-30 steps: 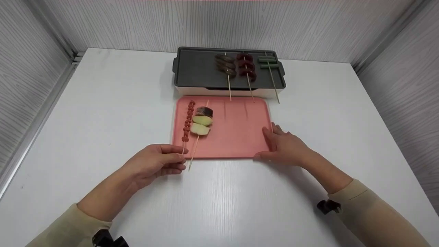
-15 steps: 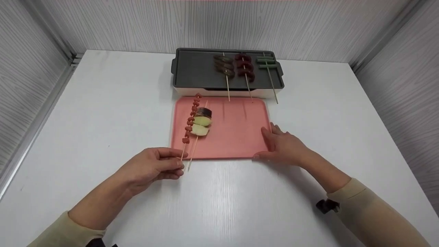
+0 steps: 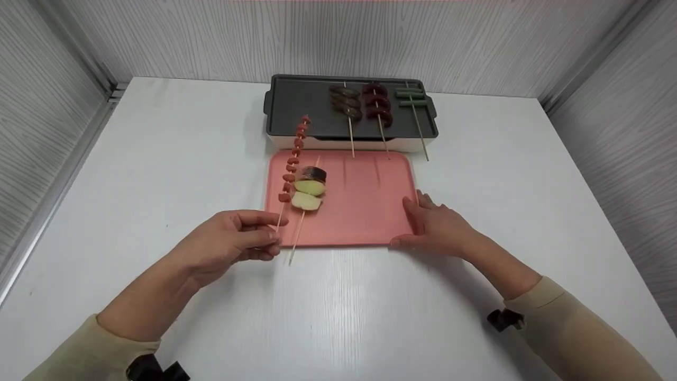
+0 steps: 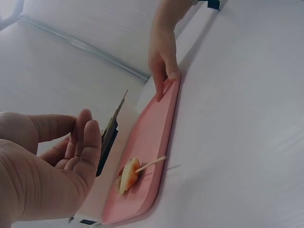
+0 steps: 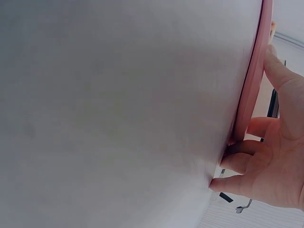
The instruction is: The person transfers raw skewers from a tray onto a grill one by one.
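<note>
My left hand [image 3: 232, 238] pinches the bare lower end of a thin skewer of small red pieces [image 3: 292, 161] between thumb and fingers. The skewer slants up and away, its far tip overlapping the front of the griddle plate [image 3: 299, 98] in the head view. Right beside it, a skewer with pale yellow slices [image 3: 307, 201] and one dark-skinned piece lies on the pink tray [image 3: 365, 211], its stick poking over the near edge. My right hand [image 3: 441, 228] holds the tray's near right corner, thumb at the near edge and one finger over the rim.
Three skewers rest on the griddle's right half: brownish slices [image 3: 346, 100], dark red curled pieces [image 3: 377, 103] and green sticks [image 3: 411, 97]. Their handles overhang its front edge. The griddle stands directly behind the tray on a white table [image 3: 338, 312], with walls at the back and sides.
The left hand has lifted the red skewer off the tray and moved it forward, so its tip now reaches over the griddle's front. The right hand stays at the tray corner.
</note>
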The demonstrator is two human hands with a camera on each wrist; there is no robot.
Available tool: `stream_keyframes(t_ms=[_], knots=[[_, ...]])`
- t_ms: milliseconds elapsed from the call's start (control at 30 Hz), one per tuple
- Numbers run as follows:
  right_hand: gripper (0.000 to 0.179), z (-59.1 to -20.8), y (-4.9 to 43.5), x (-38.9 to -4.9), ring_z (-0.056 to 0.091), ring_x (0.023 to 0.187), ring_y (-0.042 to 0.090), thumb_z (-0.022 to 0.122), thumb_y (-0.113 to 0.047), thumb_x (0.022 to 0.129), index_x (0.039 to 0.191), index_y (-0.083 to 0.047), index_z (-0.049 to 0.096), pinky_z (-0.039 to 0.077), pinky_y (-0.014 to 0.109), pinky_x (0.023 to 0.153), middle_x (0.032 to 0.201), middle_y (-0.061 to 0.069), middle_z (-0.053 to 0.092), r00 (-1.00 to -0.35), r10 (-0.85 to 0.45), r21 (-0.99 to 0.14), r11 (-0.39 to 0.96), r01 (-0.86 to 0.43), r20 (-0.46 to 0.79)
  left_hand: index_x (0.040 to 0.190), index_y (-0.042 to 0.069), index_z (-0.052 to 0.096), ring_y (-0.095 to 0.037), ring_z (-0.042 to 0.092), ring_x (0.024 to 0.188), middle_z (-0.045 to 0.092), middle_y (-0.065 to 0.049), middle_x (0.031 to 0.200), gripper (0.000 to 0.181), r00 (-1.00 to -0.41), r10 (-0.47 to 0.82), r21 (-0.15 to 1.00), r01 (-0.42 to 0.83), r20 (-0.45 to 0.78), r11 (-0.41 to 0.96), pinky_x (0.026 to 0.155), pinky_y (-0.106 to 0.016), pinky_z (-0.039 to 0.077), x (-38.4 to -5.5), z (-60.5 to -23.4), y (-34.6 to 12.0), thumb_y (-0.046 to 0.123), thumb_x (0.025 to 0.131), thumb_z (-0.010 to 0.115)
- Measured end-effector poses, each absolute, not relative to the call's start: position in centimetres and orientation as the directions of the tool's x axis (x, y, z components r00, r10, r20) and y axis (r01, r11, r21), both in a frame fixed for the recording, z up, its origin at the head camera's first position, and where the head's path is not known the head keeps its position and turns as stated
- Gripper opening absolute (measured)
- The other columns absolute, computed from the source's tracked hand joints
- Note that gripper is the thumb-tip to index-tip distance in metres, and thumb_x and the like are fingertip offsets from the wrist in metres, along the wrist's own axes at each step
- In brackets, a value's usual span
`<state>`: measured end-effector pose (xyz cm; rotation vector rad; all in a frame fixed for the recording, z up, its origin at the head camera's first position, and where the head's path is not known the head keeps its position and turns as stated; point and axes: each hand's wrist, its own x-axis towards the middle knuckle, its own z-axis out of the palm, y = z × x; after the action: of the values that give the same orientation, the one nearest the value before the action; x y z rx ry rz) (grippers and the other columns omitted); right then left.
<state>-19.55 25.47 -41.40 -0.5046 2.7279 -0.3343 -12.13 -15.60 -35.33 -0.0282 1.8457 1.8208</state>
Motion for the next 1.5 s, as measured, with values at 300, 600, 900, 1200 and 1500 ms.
stream_keyframes(t_ms=[300, 600, 900, 1200, 1500], knots=[[0.11, -41.2, 25.6, -19.5, 0.024, 0.158, 0.044, 0.073, -0.071, 0.088, 0.167, -0.006, 0.031, 0.027, 0.065, 0.123, 0.172, 0.024, 0.021, -0.879, -0.38, -0.298, 0.908, -0.294, -0.289, 0.146, -0.007, 0.057, -0.015, 0.074, 0.096, 0.075, -0.007, 0.114, 0.046, -0.881, 0.334, 0.942, -0.324, -0.336, 0.092, 0.092, -0.03, 0.061, -15.0, -33.9, -15.9, 0.009, 0.104, 0.068], [0.11, -41.4, 25.5, -19.5, 0.023, 0.159, 0.043, 0.073, -0.07, 0.089, 0.167, -0.005, 0.031, 0.025, 0.064, 0.124, 0.172, 0.025, 0.022, -0.878, -0.383, -0.313, 0.904, -0.292, -0.288, 0.145, -0.004, 0.059, -0.014, 0.073, 0.092, 0.075, -0.003, 0.105, 0.043, -0.89, 0.32, 0.944, -0.326, -0.324, 0.05, 0.092, -0.03, 0.06, -18.4, -32.9, -15.8, 0.009, 0.105, 0.066], [0.109, -41.3, 25.4, -19.4, 0.026, 0.157, 0.045, 0.072, -0.071, 0.089, 0.166, -0.005, 0.033, 0.027, 0.066, 0.123, 0.171, 0.027, 0.023, -0.882, -0.377, -0.303, 0.908, -0.291, -0.281, 0.139, -0.003, 0.062, -0.015, 0.073, 0.088, 0.076, -0.006, 0.099, 0.038, -0.899, 0.28, 0.937, -0.349, -0.337, 0.008, 0.087, -0.028, 0.062, -21.9, -32.9, -15.9, 0.01, 0.104, 0.069], [0.109, -41.4, 25.4, -19.5, 0.024, 0.158, 0.045, 0.071, -0.072, 0.089, 0.166, -0.004, 0.032, 0.026, 0.066, 0.123, 0.171, 0.026, 0.022, -0.877, -0.385, -0.307, 0.904, -0.296, -0.288, 0.137, 0.0, 0.067, -0.016, 0.074, 0.088, 0.076, -0.006, 0.1, 0.035, -0.908, 0.214, 0.93, -0.367, -0.36, 0.01, 0.085, -0.027, 0.062, -24.6, -33.8, -15.9, 0.01, 0.104, 0.069], [0.111, -41.4, 25.4, -19.6, 0.023, 0.158, 0.044, 0.072, -0.073, 0.088, 0.167, -0.007, 0.031, 0.028, 0.067, 0.122, 0.172, 0.024, 0.02, -0.879, -0.379, -0.299, 0.908, -0.293, -0.29, 0.138, 0.0, 0.065, -0.014, 0.072, 0.085, 0.075, -0.004, 0.098, 0.035, -0.908, 0.17, 0.922, -0.387, -0.383, 0.015, 0.083, -0.026, 0.062, -26.4, -35.1, -15.7, 0.01, 0.104, 0.067]])
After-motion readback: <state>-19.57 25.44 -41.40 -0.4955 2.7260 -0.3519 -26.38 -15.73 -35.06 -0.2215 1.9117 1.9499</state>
